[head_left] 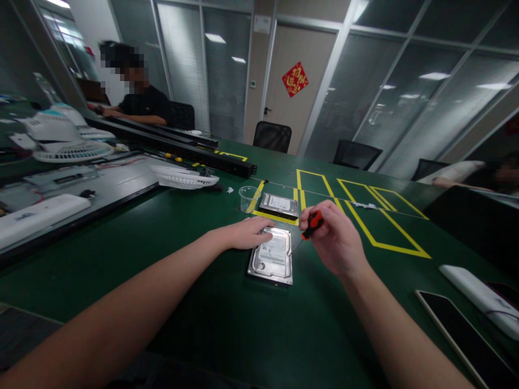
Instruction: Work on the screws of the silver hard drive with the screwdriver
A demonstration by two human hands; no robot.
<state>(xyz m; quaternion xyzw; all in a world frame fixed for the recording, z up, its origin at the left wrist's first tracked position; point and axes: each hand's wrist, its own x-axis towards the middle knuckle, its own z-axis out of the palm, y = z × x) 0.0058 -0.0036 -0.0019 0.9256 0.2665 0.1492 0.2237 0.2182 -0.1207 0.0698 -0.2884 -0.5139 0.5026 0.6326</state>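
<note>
A silver hard drive (272, 262) lies label up on the green table in front of me. My left hand (245, 233) rests across its far left corner, fingers stretched out and the thumb on the top cover. In my right hand (334, 237) is a red and black screwdriver (313, 224), gripped between closed fingers. The screwdriver's thin shaft slants down to the drive's right edge, where its tip appears to meet the cover. Just beyond lies a second hard drive (279, 204) inside a yellow tape outline. A clear plastic cup (248, 200) stands to the left of that drive.
White fan parts (67, 135), a metal panel (121, 175) and long black bars (174, 143) crowd the left side. A phone (462, 335) and a white power bank-like block (480, 297) lie at right. One person (148, 105) sits across the table; another is partly visible far right.
</note>
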